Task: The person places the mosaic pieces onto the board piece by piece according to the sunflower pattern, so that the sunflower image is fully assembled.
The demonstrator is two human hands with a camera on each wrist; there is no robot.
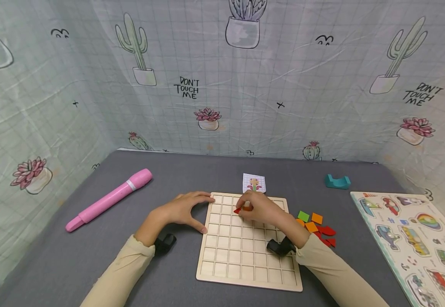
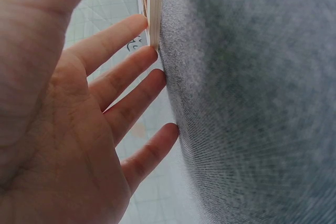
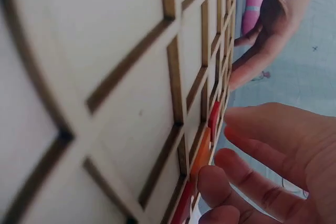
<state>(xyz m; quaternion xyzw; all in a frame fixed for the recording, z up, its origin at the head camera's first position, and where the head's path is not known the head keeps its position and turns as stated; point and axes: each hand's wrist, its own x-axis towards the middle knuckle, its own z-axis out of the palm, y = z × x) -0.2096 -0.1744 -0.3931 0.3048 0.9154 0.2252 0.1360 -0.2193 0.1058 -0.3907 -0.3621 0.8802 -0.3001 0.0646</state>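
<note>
A wooden grid board [image 1: 238,260] lies on the grey table. My left hand [image 1: 182,209] spreads around its upper left corner, thumb and fingertips against the edge; in the left wrist view, straight fingers [image 2: 128,111] touch the board's side. Over the upper middle of the grid is my right hand [image 1: 261,208]. In the right wrist view, its thumb is beside a red piece [image 3: 214,118] and its other fingertips are by an orange piece [image 3: 201,155]. Another red piece [image 3: 182,203] sits nearer the camera. These pieces appear to lie in the grid; fingers partly hide them.
A pattern card [image 1: 254,182] lies behind the board. Loose orange, green and red pieces [image 1: 316,218] are to its right. A pink tube-like object [image 1: 109,199] lies left, a teal holder [image 1: 337,182] at back right, and a picture puzzle board [image 1: 403,230] far right.
</note>
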